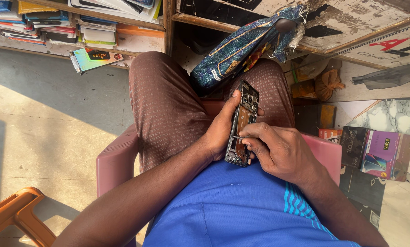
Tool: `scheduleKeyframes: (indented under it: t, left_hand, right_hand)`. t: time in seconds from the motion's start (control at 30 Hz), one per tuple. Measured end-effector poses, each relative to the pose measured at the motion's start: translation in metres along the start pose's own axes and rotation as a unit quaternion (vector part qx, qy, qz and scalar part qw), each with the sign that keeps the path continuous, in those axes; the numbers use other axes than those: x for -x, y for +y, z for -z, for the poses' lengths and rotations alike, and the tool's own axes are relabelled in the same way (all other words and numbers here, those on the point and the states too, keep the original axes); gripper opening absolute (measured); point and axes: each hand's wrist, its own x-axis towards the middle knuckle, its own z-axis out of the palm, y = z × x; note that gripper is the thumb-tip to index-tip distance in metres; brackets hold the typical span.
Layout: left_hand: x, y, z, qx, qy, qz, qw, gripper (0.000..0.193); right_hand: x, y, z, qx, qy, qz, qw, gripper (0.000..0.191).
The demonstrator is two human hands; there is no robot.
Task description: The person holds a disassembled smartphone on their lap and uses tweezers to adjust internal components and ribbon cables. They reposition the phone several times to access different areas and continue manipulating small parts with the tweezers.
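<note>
While the left hand [223, 130] wraps around the opened phone [242, 124] from its left edge, thumb up by the top corner and fingers closed behind the frame, the right hand [278, 151] pinches a thin metal tool [239, 137] whose tip rests about midway down the exposed inside. Both hands are close together over the person's lap, above the brown patterned trousers [168, 105] and the blue shirt [232, 206], and the phone stands tilted with its open back toward the camera. Judging by that grip, the work is fine prying or picking at a small part, and it would go best with the left hand kept clamped and steady so the frame cannot twist, and with the right hand bracing its lower fingers against the phone's edge so the tip moves only a little at a time. Light pressure seems wise, since a slip could scratch the board or a ribbon. Whether the tip is a driver or a pick cannot be told. A pink plastic chair [115, 160] holds the person, a blue patterned cloth bag [241, 45] hangs just beyond the knees, and small boxes [374, 151] stand on the right.
</note>
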Motion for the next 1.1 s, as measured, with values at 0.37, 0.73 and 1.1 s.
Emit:
scheduleKeyframes:
  t: [0.37,0.73,1.1]
  left_hand:
    - [-0.007,-0.004,0.003,-0.009,-0.003,-0.028,1.000,0.077]
    - [-0.009,-0.009,0.005,-0.015,-0.024,-0.052,0.998,0.078]
    - [-0.003,0.000,0.000,-0.045,0.009,-0.011,0.999,0.082]
  right_hand:
    - [-0.003,0.001,0.003,-0.042,-0.033,-0.025,0.998,0.018]
    - [-0.004,-0.004,0.004,0.000,-0.009,0.004,1.000,0.016]
    - [-0.007,-0.006,0.002,0.038,0.011,0.000,0.999,0.008]
